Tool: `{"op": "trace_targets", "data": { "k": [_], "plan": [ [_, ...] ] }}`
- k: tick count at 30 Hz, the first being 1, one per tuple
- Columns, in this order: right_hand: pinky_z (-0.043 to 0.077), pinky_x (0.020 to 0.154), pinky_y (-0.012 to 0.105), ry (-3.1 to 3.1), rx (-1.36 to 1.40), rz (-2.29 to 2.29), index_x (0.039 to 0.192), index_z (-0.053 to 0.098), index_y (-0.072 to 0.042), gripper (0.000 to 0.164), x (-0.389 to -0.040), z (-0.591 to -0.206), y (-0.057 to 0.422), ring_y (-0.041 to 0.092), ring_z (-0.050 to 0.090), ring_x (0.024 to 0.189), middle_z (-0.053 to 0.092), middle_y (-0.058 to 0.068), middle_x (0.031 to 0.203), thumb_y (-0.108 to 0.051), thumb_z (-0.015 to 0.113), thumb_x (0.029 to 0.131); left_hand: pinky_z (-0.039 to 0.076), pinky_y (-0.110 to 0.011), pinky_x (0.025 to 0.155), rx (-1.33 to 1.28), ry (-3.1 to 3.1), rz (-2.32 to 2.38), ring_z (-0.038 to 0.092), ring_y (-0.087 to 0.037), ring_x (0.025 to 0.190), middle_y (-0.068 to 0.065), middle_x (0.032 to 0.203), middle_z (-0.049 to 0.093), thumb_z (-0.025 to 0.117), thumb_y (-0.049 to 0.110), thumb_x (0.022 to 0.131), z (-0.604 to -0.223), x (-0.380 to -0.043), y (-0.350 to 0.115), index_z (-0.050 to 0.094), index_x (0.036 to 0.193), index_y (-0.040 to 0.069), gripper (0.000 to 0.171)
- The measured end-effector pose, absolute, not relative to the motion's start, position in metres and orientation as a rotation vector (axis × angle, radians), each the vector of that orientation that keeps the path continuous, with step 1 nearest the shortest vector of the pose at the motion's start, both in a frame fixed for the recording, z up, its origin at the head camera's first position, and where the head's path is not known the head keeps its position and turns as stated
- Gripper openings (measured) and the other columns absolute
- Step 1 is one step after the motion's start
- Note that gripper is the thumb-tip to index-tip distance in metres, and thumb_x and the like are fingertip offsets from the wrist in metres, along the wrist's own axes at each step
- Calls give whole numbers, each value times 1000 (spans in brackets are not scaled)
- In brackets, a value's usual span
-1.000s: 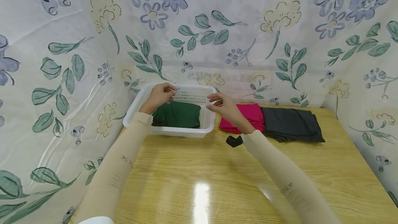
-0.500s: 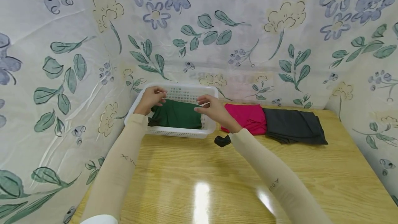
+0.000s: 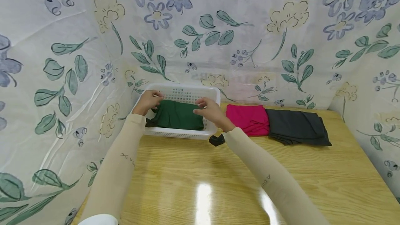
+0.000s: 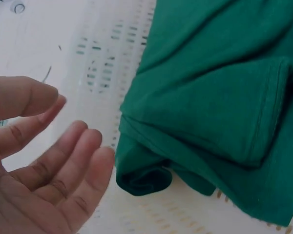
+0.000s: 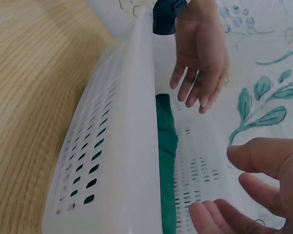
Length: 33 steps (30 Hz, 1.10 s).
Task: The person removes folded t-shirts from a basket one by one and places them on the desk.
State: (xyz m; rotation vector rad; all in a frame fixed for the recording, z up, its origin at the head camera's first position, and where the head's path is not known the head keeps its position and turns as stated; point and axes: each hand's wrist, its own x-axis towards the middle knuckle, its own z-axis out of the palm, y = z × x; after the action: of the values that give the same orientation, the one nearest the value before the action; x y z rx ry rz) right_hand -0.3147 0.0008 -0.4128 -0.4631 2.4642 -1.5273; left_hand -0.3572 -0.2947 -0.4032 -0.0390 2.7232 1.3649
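A folded green garment lies inside a white perforated plastic basket. Over the basket's left end is my left hand, its fingers relaxed and apart from the cloth. In the left wrist view the green garment shows a hem and a rolled edge, with my left hand beside it holding nothing. My right hand hovers over the basket's right end, fingers loosely bent around air. From the right wrist view, my right hand is near the basket wall, and the left hand hangs across from it.
Right of the basket, a folded pinkish-red garment lies against a folded dark grey garment on the wooden table. A floral-patterned sheet stands behind and at both sides. A black wrist device shows at the right wrist.
Both hands have shifted left; the right hand has come from beside the basket to over its right end. The left has lowered slightly. The garments have stayed in place.
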Motion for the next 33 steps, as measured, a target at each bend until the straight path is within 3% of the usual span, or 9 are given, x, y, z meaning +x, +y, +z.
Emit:
{"op": "trace_targets", "data": {
  "k": [10,13,15,17,21,25,27,29,33],
  "plan": [
    [44,107,51,2444,-380,-1333,144,51,-2,52,-314,-412,-16,34,49,132,48,18,151,-23,70,100,45,-56,103,25,2687,1098,44,-43,132,-29,152,40,48,15,108,-399,-351,-296,51,140,-7,39],
    [41,110,52,2407,-337,-1344,146,48,0,56,-314,-413,-18,34,47,136,46,16,153,-23,69,99,47,-55,100,51,2654,1008,50,-39,121,-28,148,42,47,16,108,-397,-349,-295,47,145,-7,43],
    [40,111,52,2371,-306,-1368,146,46,1,57,-316,-415,-20,34,46,137,45,16,153,-23,69,99,51,-50,92,54,2605,960,56,-29,95,-24,128,53,48,16,108,-396,-349,-295,45,147,-6,45],
    [39,112,53,2339,-281,-1387,147,45,1,57,-317,-416,-22,35,44,139,44,16,154,-23,68,100,51,-42,80,64,2549,901,49,-18,72,-15,100,56,49,18,108,-396,-350,-297,41,150,-5,49],
    [37,114,53,2299,-245,-1406,148,43,-1,58,-320,-420,-24,36,41,142,42,16,155,-24,67,100,44,-33,65,85,2464,833,37,-10,54,-4,71,40,53,22,108,-395,-351,-298,35,155,-3,56],
    [35,115,53,2260,-214,-1422,148,43,-1,58,-321,-424,-26,37,37,145,41,16,155,-25,66,101,49,-36,74,92,2442,801,53,-21,75,-19,105,57,53,26,108,-395,-350,-300,33,157,0,59],
    [33,116,54,2237,-191,-1432,148,42,-1,58,-321,-426,-26,38,35,146,40,16,156,-26,65,101,50,-44,88,86,2408,793,57,-34,101,-28,139,46,53,29,108,-396,-350,-301,31,159,4,61],
    [32,117,55,2210,-164,-1456,147,43,-1,56,-322,-428,-27,39,33,147,38,17,157,-25,64,101,46,-52,100,87,2372,793,47,-46,126,-29,159,27,53,31,108,-398,-350,-303,29,161,6,63],
    [28,119,55,2117,-102,-1551,143,50,4,52,-324,-429,-30,39,28,150,36,17,160,-19,65,99,40,-58,107,81,2326,830,33,-53,140,-29,165,14,52,33,108,-399,-350,-305,26,162,8,65]
  ]
}}
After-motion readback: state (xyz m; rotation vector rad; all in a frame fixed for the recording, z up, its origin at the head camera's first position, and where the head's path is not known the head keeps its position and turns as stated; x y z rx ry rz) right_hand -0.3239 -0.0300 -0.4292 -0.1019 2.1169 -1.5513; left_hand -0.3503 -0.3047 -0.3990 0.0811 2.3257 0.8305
